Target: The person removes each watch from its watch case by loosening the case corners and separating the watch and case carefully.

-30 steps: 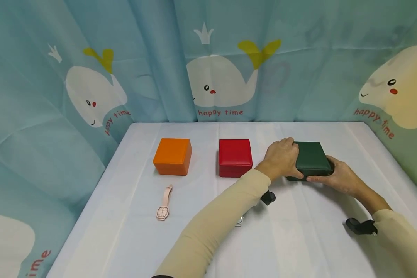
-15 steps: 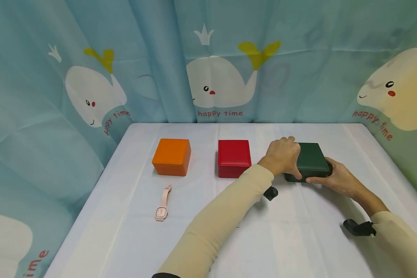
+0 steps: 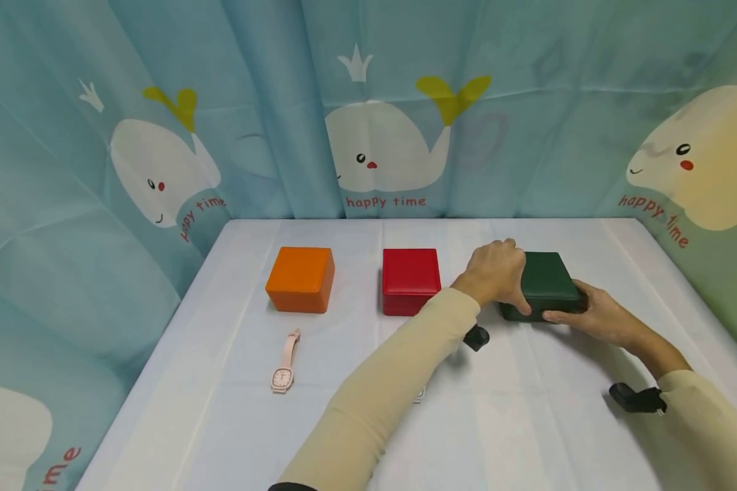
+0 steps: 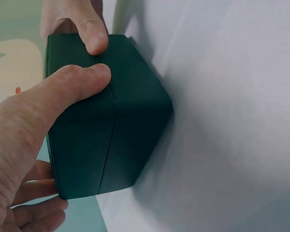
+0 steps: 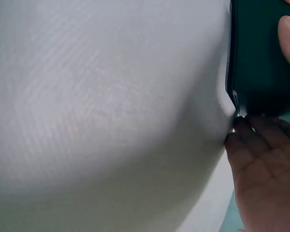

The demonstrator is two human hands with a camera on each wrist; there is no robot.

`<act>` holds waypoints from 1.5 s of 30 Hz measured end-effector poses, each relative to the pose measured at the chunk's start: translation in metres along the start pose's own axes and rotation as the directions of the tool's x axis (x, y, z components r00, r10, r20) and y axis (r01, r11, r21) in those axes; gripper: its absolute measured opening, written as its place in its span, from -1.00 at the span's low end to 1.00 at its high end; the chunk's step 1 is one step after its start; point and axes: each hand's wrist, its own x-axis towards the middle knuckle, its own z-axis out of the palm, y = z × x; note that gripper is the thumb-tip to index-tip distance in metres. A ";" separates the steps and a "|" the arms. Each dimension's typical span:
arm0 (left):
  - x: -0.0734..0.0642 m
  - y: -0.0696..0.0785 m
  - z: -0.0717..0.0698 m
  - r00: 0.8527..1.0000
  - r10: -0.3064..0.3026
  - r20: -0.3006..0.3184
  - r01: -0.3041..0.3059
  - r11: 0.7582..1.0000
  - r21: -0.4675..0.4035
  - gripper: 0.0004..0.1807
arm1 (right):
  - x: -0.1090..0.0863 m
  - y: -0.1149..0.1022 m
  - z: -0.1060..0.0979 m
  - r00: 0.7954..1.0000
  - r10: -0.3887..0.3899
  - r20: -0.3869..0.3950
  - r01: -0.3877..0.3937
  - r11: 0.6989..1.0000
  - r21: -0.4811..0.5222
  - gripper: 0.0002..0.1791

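A green hinged box (image 3: 546, 276), lid down, sits at the right of the table. My left hand (image 3: 497, 273) grips its left side, thumb on the front and fingers round the back. The right hand (image 3: 602, 317) holds the opposite side, its thumb also pressed to the front near the lower edge. In the left wrist view, both thumbs lie close together on the green box (image 4: 82, 150), near the seam between lid and base. Fingers of the right hand (image 5: 268, 164) reach along the side of the box in the right wrist view.
A red box (image 3: 410, 269) and an orange box (image 3: 301, 269) stand closed to the left. A pink watch (image 3: 282, 378) lies in front of the orange one. Part of a silver watch (image 3: 420, 394) shows beside the left sleeve (image 3: 381, 389), which crosses the table.
The head view has shifted slightly. Both hands keep their hold on the green box, which stays in place with its lid down.
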 end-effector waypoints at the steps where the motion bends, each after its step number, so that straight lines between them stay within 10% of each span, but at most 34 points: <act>1: 0.000 0.000 0.000 1.000 0.005 -0.003 -0.005 1.000 0.004 -0.27 | 0.000 0.000 -0.001 1.000 0.007 0.006 -0.007 1.000 -0.001 0.05; 19: 0.012 -0.006 -0.008 0.995 0.011 0.095 0.011 0.973 -0.231 -0.29 | 0.000 -0.002 -0.006 0.999 -0.029 0.018 0.028 1.000 0.012 0.06; 34: 0.022 -0.024 -0.021 0.962 -0.111 0.250 0.220 0.859 -0.462 -0.35 | 0.008 -0.016 -0.017 0.988 0.096 0.122 -0.100 0.995 0.028 0.21; 45: 0.018 -0.037 -0.020 0.974 -0.096 0.206 0.201 0.788 -0.582 -0.23 | 0.012 -0.019 -0.018 0.990 0.048 0.134 -0.055 0.997 0.047 0.13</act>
